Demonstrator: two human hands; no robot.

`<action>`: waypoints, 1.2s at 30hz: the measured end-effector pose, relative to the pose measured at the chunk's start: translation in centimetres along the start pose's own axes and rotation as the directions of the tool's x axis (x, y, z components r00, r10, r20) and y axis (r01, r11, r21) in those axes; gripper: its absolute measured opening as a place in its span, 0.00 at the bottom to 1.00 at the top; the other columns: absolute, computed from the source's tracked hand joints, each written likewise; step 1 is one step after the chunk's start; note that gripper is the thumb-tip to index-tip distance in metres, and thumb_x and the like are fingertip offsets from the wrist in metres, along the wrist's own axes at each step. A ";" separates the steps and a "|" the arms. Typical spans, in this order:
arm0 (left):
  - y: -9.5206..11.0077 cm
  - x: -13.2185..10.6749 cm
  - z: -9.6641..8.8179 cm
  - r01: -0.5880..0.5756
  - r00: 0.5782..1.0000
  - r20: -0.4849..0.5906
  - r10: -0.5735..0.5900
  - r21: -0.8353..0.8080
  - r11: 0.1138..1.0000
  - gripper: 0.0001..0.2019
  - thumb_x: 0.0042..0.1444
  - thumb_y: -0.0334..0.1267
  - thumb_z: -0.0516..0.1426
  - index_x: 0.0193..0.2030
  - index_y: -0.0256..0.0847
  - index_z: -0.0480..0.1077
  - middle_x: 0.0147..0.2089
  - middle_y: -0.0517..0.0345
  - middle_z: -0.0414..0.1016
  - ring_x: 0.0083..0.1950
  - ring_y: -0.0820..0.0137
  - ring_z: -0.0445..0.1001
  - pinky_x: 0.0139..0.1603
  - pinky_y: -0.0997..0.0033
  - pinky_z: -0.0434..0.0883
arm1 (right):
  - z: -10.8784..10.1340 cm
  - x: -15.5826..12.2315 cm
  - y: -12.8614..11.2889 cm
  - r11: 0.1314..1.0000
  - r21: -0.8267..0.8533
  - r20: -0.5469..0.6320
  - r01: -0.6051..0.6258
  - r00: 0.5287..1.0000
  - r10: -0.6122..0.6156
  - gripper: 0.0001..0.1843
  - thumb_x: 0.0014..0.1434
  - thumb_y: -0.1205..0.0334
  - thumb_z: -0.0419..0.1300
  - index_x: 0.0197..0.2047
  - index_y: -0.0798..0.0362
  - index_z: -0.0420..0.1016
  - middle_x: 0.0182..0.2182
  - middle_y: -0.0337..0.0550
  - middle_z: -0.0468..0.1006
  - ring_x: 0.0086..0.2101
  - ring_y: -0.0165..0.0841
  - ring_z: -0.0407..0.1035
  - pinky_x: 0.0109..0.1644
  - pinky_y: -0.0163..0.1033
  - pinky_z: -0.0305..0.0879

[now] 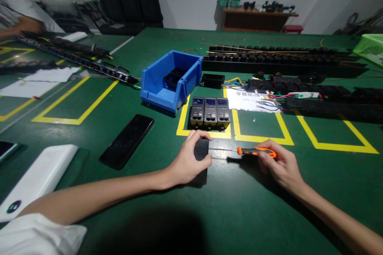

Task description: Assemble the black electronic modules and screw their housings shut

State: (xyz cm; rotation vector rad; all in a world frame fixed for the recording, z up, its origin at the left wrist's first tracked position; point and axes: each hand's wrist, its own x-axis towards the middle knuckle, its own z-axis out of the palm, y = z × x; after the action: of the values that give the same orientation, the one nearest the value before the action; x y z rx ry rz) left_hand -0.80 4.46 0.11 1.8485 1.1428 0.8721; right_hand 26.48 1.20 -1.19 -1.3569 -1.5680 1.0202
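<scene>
My left hand grips a black box-shaped module on the green table, thumb and fingers over its top and bottom ends. In my right hand is a screwdriver with an orange and black handle. Its thin shaft lies level and points left, the tip at the module's right side. Whether a screw sits there is too small to tell. Just beyond stand three dark modules side by side, with small screens and ports. Behind them is a blue bin holding black parts.
A black phone and a white power bank lie to the left. Long black strips with loose wires run along the back right, near a paper sheet. Yellow tape marks the table. Another person's arm is at far left.
</scene>
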 end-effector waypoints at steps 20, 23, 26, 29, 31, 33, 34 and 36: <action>-0.1 0.1 -0.1 0.011 1.000 0.009 -0.011 -0.021 1.000 0.17 0.49 0.27 0.56 0.46 0.42 0.62 0.46 0.56 0.66 0.50 0.65 0.68 0.53 0.64 0.65 | -0.1 0.1 0.4 0.937 -0.166 -0.020 0.308 0.949 -0.316 0.10 0.61 0.64 0.59 0.46 0.48 0.68 0.39 0.43 0.71 0.39 0.34 0.68 0.42 0.36 0.65; -0.2 0.1 0.0 0.005 1.000 0.007 -0.005 -0.020 1.000 0.17 0.49 0.27 0.56 0.46 0.42 0.62 0.46 0.57 0.66 0.50 0.65 0.68 0.53 0.65 0.65 | -0.3 -0.1 0.2 0.939 -0.197 -0.033 0.283 0.955 -0.295 0.09 0.60 0.64 0.60 0.45 0.49 0.70 0.38 0.42 0.72 0.37 0.33 0.69 0.39 0.35 0.66; -0.3 0.1 0.0 0.000 1.000 0.007 0.000 -0.021 1.000 0.17 0.49 0.27 0.56 0.46 0.42 0.62 0.46 0.56 0.66 0.50 0.65 0.67 0.53 0.65 0.65 | -0.4 -0.2 0.1 0.944 -0.217 -0.040 0.250 0.964 -0.265 0.08 0.60 0.63 0.60 0.45 0.49 0.71 0.37 0.41 0.73 0.35 0.31 0.70 0.37 0.33 0.66; -0.3 0.1 0.0 0.000 1.000 0.006 0.000 -0.022 1.000 0.17 0.49 0.27 0.56 0.46 0.42 0.62 0.46 0.56 0.66 0.50 0.65 0.67 0.54 0.64 0.64 | -0.3 -0.2 -0.1 0.953 -0.216 -0.043 0.214 0.973 -0.228 0.08 0.60 0.62 0.60 0.44 0.49 0.71 0.36 0.41 0.74 0.33 0.30 0.70 0.35 0.33 0.66; -0.3 0.1 0.0 0.001 1.000 0.004 -0.001 -0.020 1.000 0.17 0.49 0.27 0.56 0.46 0.42 0.62 0.46 0.56 0.66 0.50 0.65 0.67 0.54 0.64 0.65 | -0.2 -0.1 -0.1 0.960 -0.206 -0.035 0.191 0.979 -0.203 0.07 0.61 0.61 0.59 0.44 0.49 0.71 0.34 0.40 0.74 0.30 0.29 0.70 0.32 0.33 0.65; -0.3 0.1 0.0 0.004 1.000 0.006 -0.004 -0.019 1.000 0.17 0.49 0.27 0.56 0.46 0.42 0.62 0.46 0.56 0.66 0.50 0.65 0.67 0.53 0.64 0.65 | -0.2 -0.1 -0.2 0.965 -0.194 -0.026 0.174 0.983 -0.182 0.07 0.62 0.61 0.58 0.44 0.50 0.72 0.30 0.38 0.74 0.26 0.28 0.68 0.30 0.33 0.63; -0.2 0.1 0.0 0.006 1.000 0.007 -0.005 -0.018 1.000 0.17 0.49 0.27 0.56 0.46 0.42 0.62 0.46 0.56 0.66 0.50 0.65 0.67 0.53 0.64 0.65 | -0.1 -0.1 -0.2 0.966 -0.193 -0.023 0.170 0.984 -0.177 0.07 0.62 0.60 0.58 0.44 0.50 0.72 0.28 0.37 0.73 0.25 0.28 0.67 0.29 0.33 0.63; -0.2 0.1 0.0 0.006 1.000 0.006 -0.006 -0.018 1.000 0.17 0.49 0.27 0.56 0.46 0.42 0.62 0.46 0.56 0.66 0.50 0.65 0.67 0.53 0.64 0.65 | -0.1 -0.1 -0.2 0.966 -0.197 -0.025 0.169 0.984 -0.178 0.07 0.63 0.59 0.57 0.43 0.51 0.72 0.25 0.36 0.72 0.23 0.28 0.66 0.28 0.33 0.61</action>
State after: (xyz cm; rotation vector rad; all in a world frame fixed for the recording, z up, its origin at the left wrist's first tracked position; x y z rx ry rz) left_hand -0.84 4.57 -0.06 1.8306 1.1331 0.8702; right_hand 26.51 1.12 -0.95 -1.3334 -1.7566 0.7425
